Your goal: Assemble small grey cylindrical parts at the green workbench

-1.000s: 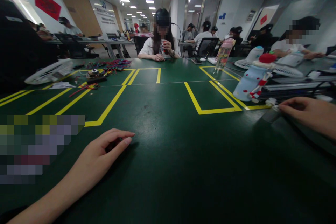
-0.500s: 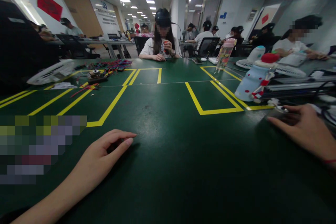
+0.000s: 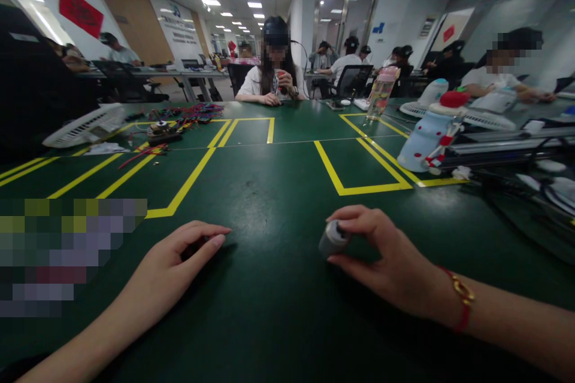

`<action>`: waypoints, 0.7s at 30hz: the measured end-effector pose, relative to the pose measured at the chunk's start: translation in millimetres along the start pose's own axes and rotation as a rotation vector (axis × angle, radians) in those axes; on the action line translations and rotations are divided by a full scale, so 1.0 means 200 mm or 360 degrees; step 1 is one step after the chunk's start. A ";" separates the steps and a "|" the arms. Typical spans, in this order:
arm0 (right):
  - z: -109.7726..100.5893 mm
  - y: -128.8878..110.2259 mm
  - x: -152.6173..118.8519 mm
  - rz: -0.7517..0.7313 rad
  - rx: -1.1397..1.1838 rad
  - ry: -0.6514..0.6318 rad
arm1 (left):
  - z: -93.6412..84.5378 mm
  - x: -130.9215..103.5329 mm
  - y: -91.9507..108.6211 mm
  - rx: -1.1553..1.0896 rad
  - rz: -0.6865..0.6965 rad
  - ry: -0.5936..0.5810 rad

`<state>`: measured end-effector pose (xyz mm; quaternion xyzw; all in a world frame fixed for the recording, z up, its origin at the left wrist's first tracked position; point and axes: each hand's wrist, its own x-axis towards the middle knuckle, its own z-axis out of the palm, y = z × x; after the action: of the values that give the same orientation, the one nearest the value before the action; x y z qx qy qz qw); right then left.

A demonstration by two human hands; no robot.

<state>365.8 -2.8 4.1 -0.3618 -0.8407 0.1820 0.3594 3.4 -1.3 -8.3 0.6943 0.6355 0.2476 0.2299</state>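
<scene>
My right hand (image 3: 377,251) pinches a small grey cylinder (image 3: 331,240) between thumb and fingers, just over the green tabletop. The cylinder is tilted and looks metallic, with a dark end turned toward the fingers; its exact kind does not show. A red cord bracelet with a gold piece circles that wrist. Across from it, on the left, my left hand (image 3: 186,251) rests on the table with its thumb tip against the forefinger. Nothing shows between those fingertips, and the palm side is hidden.
Yellow tape (image 3: 377,189) marks the green table. Fans, wires (image 3: 197,114) and a small device (image 3: 160,129) lie at left. A blue bottle (image 3: 415,143), a clear bottle (image 3: 381,96), metal rails and black cables (image 3: 507,203) stand or lie at right. A person (image 3: 274,72) sits opposite.
My right hand has come from the far right, near the cables, to the table's middle, bringing the grey cylinder. My left hand stays in place.
</scene>
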 end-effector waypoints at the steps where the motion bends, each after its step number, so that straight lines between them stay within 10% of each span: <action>1: 0.06 -0.04 0.02 -0.0002 0.0070 -0.0098 | 0.00 0.00 0.00 -0.0008 0.0002 0.0003; 7: 0.17 -0.05 0.03 0.0038 0.0277 -0.0273 | 0.02 0.00 0.06 -0.0011 0.0103 -0.0008; 16: 0.19 -0.04 0.02 0.0279 0.0406 -0.0177 | 0.18 0.04 0.59 -0.0309 0.0582 -0.0165; 21: 0.16 -0.06 0.04 0.0351 0.0249 -0.0159 | 0.18 0.06 0.58 -0.0327 0.0528 -0.0112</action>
<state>334.0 -6.7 -7.0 -0.4134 -0.7959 0.3031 0.3221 115.4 -0.2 37.6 0.7705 0.4755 0.3213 0.2776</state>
